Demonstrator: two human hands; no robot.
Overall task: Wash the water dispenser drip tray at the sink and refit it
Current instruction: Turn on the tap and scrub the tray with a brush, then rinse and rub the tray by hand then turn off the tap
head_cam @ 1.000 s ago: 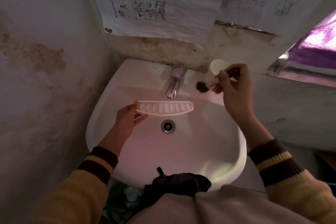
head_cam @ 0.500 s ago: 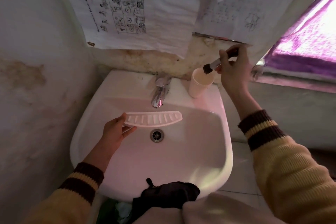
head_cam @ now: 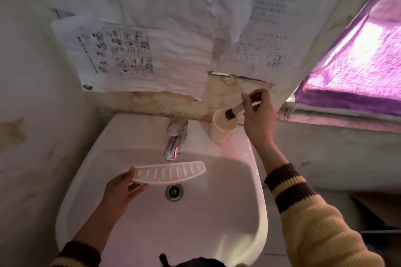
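I hold the drip tray (head_cam: 169, 172) level over the sink (head_cam: 243, 212), just under the tap (head_cam: 173, 143) and above the drain (head_cam: 174, 192); my left hand (head_cam: 121, 191) has its grip closed on the tray's left end, thumb on top and fingers beneath. A second ago my right hand (head_cam: 258, 119) held the brush (head_cam: 235, 111) close beside the tap, near the tray. Now it has carried the brush up and back to the cup (head_cam: 223, 127) on the sink's rear ledge, its grip pinched on the handle, the dark bristles at the cup's mouth. I cannot tell whether the bristles are inside yet. I judge the scrubbing is over and I am putting the brush away, so a last rinse and refitting remain. Whether water runs from the tap I cannot make out.
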